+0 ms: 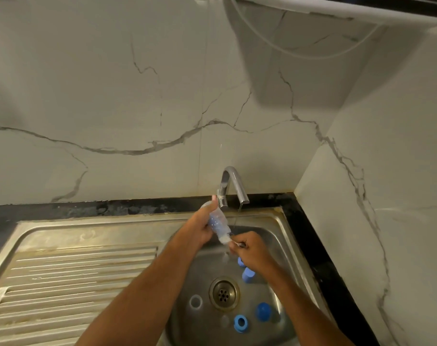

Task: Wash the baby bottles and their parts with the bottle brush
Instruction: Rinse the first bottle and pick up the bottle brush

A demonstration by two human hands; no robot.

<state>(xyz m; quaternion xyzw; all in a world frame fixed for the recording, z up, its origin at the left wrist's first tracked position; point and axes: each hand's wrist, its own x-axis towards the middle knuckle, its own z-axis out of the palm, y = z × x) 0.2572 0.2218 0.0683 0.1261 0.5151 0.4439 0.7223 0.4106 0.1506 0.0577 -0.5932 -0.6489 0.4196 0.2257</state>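
Note:
My left hand (202, 227) grips a clear baby bottle (218, 222) with blue print, tilted over the sink with its mouth pointing down toward my right hand. My right hand (249, 249) holds the bottle brush (233, 242) by its thin handle, and the white bristle end is inside the bottle's mouth. On the basin floor lie a blue cap (263, 311), a blue screw ring (240, 322), a clear ring (196, 301) and a clear teat (225, 320). A blue piece (247, 274) shows under my right wrist.
The steel sink (284, 236) has a drain (223, 293) in the middle and a ribbed draining board (70, 275) on the left. The tap (231, 186) runs a thin stream just right of the bottle. Black counter and marble walls close in behind and right.

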